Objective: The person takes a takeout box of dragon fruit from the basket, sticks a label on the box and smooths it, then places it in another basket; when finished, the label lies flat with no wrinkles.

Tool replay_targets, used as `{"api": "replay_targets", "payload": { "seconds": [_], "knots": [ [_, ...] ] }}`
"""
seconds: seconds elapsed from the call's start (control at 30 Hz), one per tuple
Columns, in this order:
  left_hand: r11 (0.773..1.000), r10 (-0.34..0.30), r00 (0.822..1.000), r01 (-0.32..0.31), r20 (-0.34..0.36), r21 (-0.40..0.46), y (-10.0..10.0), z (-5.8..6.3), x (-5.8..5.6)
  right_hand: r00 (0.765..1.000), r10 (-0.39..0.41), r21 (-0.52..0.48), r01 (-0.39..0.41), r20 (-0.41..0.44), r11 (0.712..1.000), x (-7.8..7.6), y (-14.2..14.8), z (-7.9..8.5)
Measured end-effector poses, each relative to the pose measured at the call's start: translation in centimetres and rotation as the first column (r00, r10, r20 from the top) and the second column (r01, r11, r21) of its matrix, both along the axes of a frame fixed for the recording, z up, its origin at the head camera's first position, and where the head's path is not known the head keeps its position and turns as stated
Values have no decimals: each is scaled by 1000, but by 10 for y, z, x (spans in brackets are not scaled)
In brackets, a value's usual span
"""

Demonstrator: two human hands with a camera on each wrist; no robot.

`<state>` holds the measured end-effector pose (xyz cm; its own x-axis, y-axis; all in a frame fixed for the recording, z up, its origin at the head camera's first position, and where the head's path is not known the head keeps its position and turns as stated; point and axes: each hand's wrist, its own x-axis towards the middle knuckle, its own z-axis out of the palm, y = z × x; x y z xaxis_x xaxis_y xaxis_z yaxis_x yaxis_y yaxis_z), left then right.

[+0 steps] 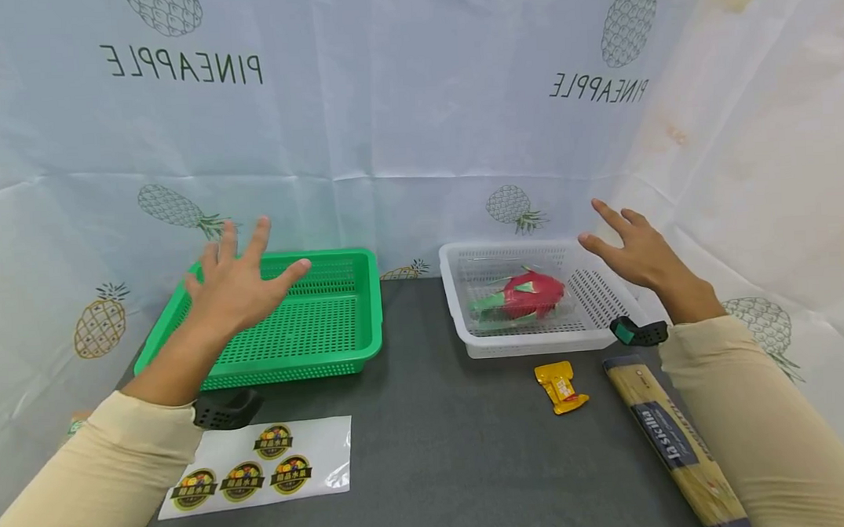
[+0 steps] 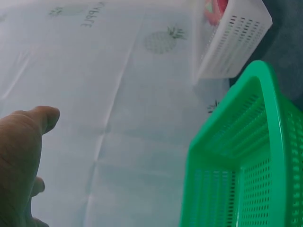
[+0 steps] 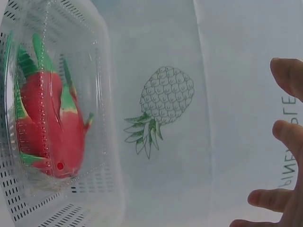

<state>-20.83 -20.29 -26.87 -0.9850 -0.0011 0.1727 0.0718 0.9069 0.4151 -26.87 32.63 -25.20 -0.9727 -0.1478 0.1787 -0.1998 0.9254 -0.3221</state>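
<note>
Spread fingers mark my left hand [image 1: 232,291], raised over the green basket [image 1: 306,371] and holding nothing. No fruit shows inside that basket. My right hand [image 1: 637,250] hovers by the right rim of the white basket [image 1: 531,343], its fingers apart and nothing in them. Inside the white basket lies a clear plastic box [image 3: 97,94] with a red dragon fruit [image 1: 534,294] in it, green scales showing. In the right wrist view the fingers of the right hand [image 3: 291,137] stay well clear of the box.
A sheet of round stickers [image 1: 324,452] lies at the front left of the dark table [image 1: 458,450]. A small yellow packet [image 1: 560,386] sits before the white basket. Beside the right forearm is a long pasta pack [image 1: 673,441]. A pineapple-print curtain [image 1: 415,99] hangs behind.
</note>
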Motion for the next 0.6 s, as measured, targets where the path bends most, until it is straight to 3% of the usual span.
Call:
{"api": "replay_targets", "payload": {
  "seconds": [0.6],
  "knots": [
    [997,-57,998,56,13,55,43,-10,-8,999,29,-83,-26,46,996,-18,20,-18]
  ]
}}
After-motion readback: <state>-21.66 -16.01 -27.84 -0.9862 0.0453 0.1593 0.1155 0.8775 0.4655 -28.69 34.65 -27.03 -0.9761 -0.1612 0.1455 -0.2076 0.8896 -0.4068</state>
